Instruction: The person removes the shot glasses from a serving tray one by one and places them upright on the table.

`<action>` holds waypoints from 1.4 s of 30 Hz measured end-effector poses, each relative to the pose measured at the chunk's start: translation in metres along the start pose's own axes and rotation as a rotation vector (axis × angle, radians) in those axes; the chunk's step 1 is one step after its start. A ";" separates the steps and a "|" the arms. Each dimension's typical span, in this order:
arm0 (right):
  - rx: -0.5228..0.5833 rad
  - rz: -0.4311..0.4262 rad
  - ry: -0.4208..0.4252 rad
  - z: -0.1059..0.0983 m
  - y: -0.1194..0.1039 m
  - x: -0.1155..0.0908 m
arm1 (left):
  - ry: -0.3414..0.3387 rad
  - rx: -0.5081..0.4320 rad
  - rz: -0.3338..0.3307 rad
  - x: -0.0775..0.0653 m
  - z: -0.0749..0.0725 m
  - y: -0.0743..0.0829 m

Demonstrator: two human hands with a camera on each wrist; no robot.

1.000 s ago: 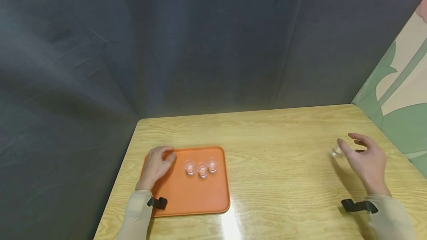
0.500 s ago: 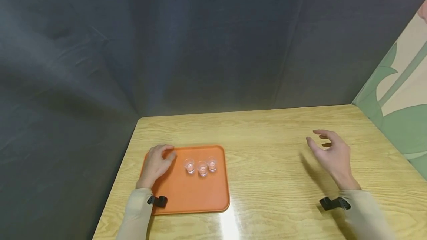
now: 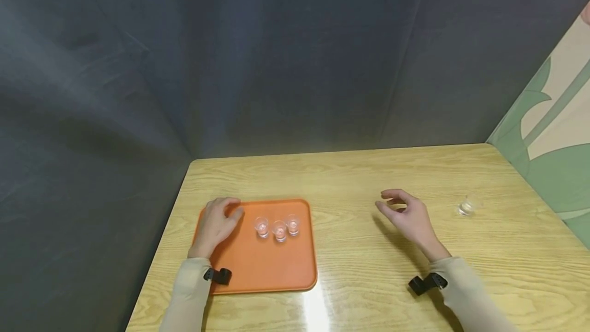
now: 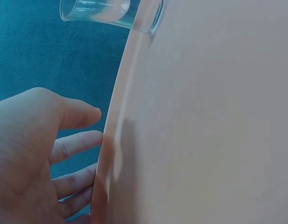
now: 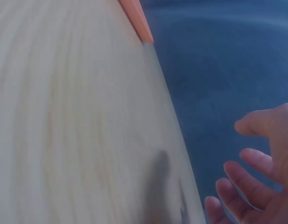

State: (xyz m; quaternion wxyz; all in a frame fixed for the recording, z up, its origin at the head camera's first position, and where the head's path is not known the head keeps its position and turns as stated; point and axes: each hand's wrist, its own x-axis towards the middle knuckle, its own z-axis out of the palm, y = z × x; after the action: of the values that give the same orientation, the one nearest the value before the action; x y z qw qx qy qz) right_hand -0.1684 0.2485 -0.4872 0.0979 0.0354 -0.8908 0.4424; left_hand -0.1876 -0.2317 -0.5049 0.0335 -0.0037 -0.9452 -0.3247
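Observation:
Three small clear glasses stand upright close together on an orange tray: a left glass, a middle glass and a right glass. My left hand is over the tray's left side, fingers relaxed and apart from the glasses; in the left wrist view one glass shows above the thumb. Between the tray and a fourth clear glass, my right hand hovers over the wooden table with loosely bent fingers and nothing in them. Bare fingers show in the right wrist view too.
The wooden table extends to the right of the tray. A dark curtain hangs behind it and along its left side. At the right stands a wall with a painted leaf pattern.
My right hand has moved left from beside the lone glass toward the tray, leaving that glass standing on the table. My left hand and the three glasses on the tray have stayed put.

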 end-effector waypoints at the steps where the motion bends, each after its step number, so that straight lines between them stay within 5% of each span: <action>1: 0.006 -0.003 -0.011 0.004 -0.002 0.000 | 0.000 0.001 0.002 0.000 0.000 0.000; 20: 0.133 -0.034 -0.167 0.072 -0.032 -0.007 | -0.007 0.008 -0.002 0.000 0.003 0.000; 42: 0.238 -0.112 -0.305 0.116 -0.079 -0.014 | -0.005 0.017 0.013 0.001 0.001 0.001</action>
State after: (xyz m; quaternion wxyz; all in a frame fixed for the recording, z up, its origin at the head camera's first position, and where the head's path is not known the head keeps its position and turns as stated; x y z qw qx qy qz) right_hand -0.1596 0.1081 -0.4971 -0.0186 0.1628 -0.8334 0.5278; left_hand -0.1888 -0.2306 -0.5051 0.0334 -0.0101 -0.9480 -0.3163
